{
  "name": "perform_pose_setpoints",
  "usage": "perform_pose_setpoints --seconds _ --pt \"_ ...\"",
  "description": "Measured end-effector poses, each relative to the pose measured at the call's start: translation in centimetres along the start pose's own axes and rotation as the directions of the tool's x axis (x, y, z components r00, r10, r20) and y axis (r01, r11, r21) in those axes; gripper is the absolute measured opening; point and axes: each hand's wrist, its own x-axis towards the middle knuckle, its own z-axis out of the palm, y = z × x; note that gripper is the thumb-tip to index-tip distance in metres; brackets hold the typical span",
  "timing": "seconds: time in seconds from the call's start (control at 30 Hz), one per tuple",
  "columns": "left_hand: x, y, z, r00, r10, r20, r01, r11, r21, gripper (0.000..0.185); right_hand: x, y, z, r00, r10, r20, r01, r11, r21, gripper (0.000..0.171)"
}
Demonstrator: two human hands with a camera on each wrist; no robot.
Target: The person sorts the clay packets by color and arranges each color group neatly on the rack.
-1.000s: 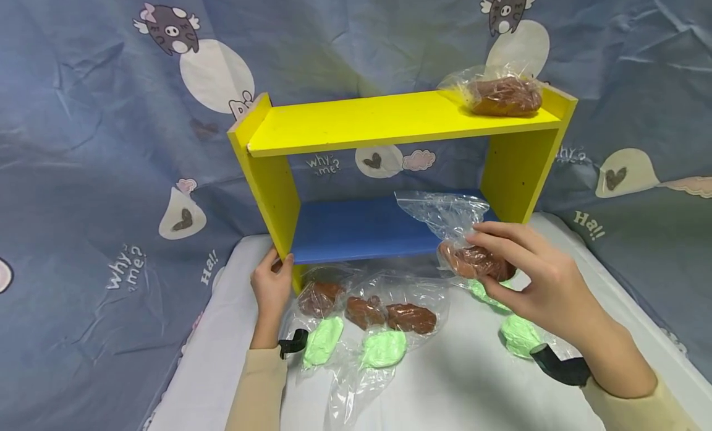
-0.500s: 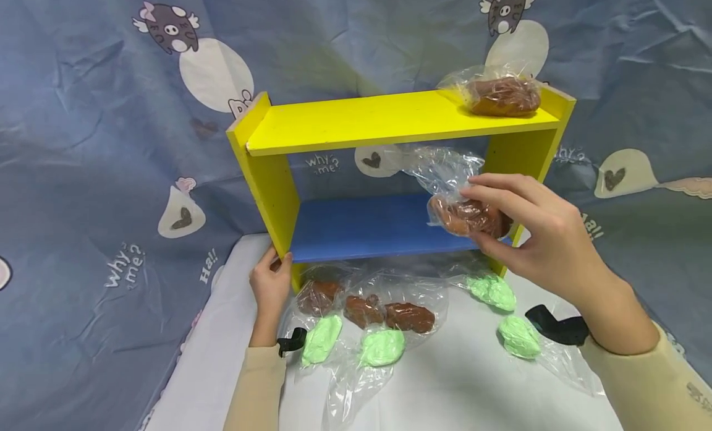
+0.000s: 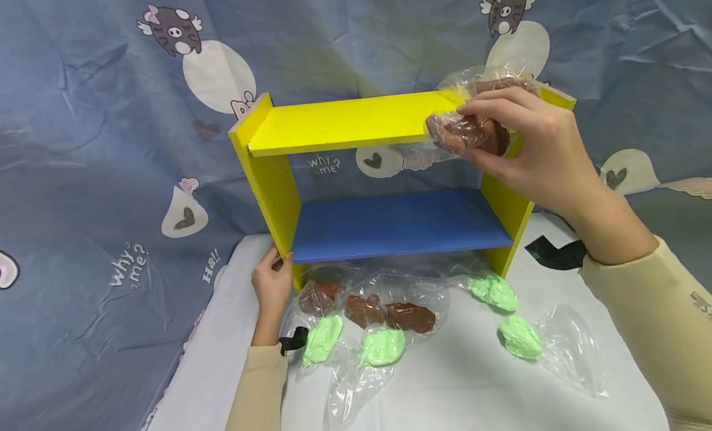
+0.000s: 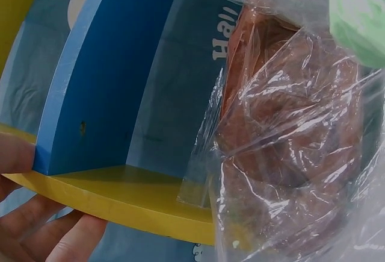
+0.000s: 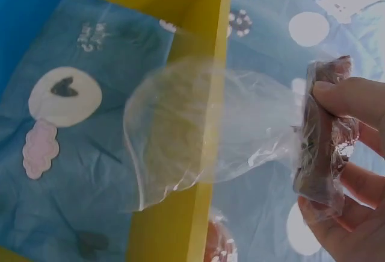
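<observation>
My right hand pinches a reddish-brown lump in a clear plastic bag between thumb and fingers. It is raised at the front edge of the yellow top shelf, overlapping a similar bagged brown lump at that shelf's right end. In the right wrist view the loose end of the bag spreads out across the yellow board. My left hand grips the left side panel of the small shelf unit, low down; in the left wrist view its thumb lies against the blue shelf's corner.
Below the blue shelf, several bagged brown lumps lie on the white table. Light green bagged lumps lie in front of them, and more green ones at the right. A blue patterned cloth hangs behind.
My right hand has lifted the bagged brown lump from in front of the blue shelf up to the top shelf's front edge. The left hand has stayed on the side panel.
</observation>
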Motion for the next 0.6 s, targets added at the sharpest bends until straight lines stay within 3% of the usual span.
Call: perform_pose_setpoints --seconds 0.2,0.4,0.5,0.6 --pt "-0.1 -0.2 -0.1 1.0 -0.008 0.004 0.008 1.0 0.006 0.031 1.8 2.4 1.1 0.997 0.071 -0.006 -0.071 0.997 -0.021 0.049" --pt "-0.3 -0.2 -0.1 1.0 -0.027 0.002 0.027 1.0 0.008 0.032 3.7 4.1 2.3 0.996 0.086 0.015 -0.085 0.995 -0.055 0.042" --pt "-0.2 -0.1 -0.1 1.0 -0.026 0.008 0.026 1.0 0.014 0.032 4.9 4.6 2.2 0.997 0.074 -0.028 -0.075 0.996 -0.057 0.04" --pt "-0.1 -0.1 0.0 1.0 -0.026 0.014 0.026 1.0 0.009 0.033 6.2 5.0 1.9 0.997 -0.003 -0.083 -0.004 0.997 -0.079 0.037"
